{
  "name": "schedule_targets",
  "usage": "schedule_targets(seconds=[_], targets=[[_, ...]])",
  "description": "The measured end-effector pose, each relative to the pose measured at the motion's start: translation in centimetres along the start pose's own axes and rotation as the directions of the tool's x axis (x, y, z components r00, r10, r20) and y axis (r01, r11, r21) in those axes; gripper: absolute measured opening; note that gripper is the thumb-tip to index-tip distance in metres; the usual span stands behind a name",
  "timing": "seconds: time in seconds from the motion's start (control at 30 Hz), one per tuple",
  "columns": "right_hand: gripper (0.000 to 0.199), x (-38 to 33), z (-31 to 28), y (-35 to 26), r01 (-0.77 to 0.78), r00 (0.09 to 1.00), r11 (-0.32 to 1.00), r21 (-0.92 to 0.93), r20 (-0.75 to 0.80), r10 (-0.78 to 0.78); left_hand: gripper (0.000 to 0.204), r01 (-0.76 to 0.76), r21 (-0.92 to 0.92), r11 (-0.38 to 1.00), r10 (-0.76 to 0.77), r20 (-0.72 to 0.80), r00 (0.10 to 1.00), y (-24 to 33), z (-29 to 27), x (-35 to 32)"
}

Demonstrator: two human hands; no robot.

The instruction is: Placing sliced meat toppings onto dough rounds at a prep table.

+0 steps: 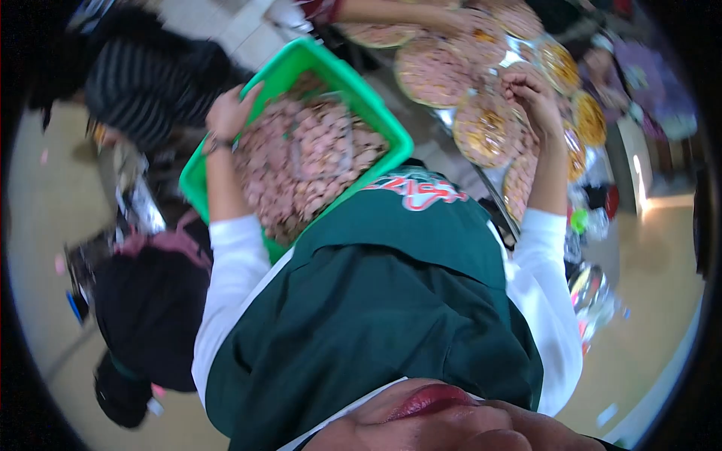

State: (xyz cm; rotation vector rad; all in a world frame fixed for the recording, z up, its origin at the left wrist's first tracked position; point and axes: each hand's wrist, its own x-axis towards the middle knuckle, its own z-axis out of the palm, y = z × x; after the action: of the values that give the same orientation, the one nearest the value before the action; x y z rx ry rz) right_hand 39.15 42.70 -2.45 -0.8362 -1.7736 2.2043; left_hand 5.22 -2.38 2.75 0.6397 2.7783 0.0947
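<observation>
A green plastic tray [316,59] heaped with pink sliced meat [308,161] rests against my green apron. My left hand [229,113] grips the tray's left rim, fingers curled over the edge. My right hand [530,90] is raised over round pizza bases [485,128] topped with yellow and pink, fingers pinched together; whether a slice is between them is too blurred to tell. Both my forearms are in white sleeves.
Several round topped bases [432,71] lie on a foil-covered surface at upper right. Another person's arm [391,11] reaches in at the top. A person in a striped top [143,83] is at upper left, another in black [147,316] at lower left.
</observation>
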Motion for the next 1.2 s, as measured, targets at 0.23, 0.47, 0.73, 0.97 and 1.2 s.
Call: schedule_targets(seconds=[0.23,0.47,0.73,0.97,1.2], targets=[[0.020,-1.2,24.9,-0.9,0.471,0.626,0.849,-0.239,0.769,-0.130,0.064,-0.051,0.005,0.999,0.052,-0.087,0.995,0.2,0.3,0.9],[0.051,-2.2,40.2,5.7,0.893,0.283,0.393,-0.219,0.952,-0.114,0.066,-0.196,0.003,0.980,0.196,-0.059,0.979,2.0,0.4,1.9],[0.106,-3.4,46.3,11.5,0.958,0.186,0.226,-0.179,0.983,-0.009,0.062,-0.205,0.033,0.978,0.204,0.051,0.978,1.9,-0.1,2.0],[0.084,-4.3,45.0,11.1,0.984,-0.034,0.179,0.003,0.985,0.170,0.061,-0.189,0.017,0.982,0.190,-0.045,0.981,1.0,0.2,1.8],[0.078,-4.0,44.6,12.3,0.990,-0.027,0.144,0.000,0.983,0.183,0.060,-0.180,-0.005,0.984,0.179,-0.051,0.982,1.9,-0.4,0.7]])
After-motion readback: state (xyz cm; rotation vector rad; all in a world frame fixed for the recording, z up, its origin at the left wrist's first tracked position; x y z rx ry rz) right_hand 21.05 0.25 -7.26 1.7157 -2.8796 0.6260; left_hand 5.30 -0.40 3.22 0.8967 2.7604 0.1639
